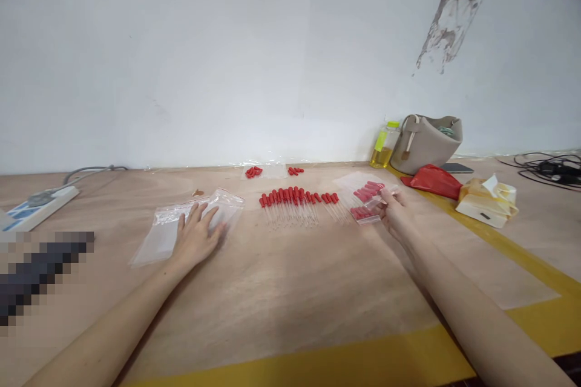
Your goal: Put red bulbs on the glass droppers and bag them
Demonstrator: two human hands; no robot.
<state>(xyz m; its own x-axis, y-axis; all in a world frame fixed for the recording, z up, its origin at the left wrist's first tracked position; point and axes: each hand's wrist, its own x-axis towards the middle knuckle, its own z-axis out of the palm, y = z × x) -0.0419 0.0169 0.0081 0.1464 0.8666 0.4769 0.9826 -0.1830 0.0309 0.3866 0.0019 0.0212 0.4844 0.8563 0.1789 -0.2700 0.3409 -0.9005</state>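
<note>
My left hand (198, 236) lies with fingers spread on several clear zip bags (157, 242) at the left of the table. At the right, my right hand (394, 210) pinches the edge of a clear zip bag (370, 217) that has red-bulbed droppers inside. Between my hands, a row of droppers (290, 196) with red bulbs and thin clear stems lies side by side, bulbs toward the wall. A few more droppers (330, 198) sit slightly apart at the right end of that row.
Against the wall lie two small groups of red bulbs (253, 173) on clear plastic. A yellow-liquid bottle (384, 146), a grey bag (426, 145), a red pouch (433, 181) and a tissue pack (488, 202) stand at the right. A power strip (43, 208) is at the left.
</note>
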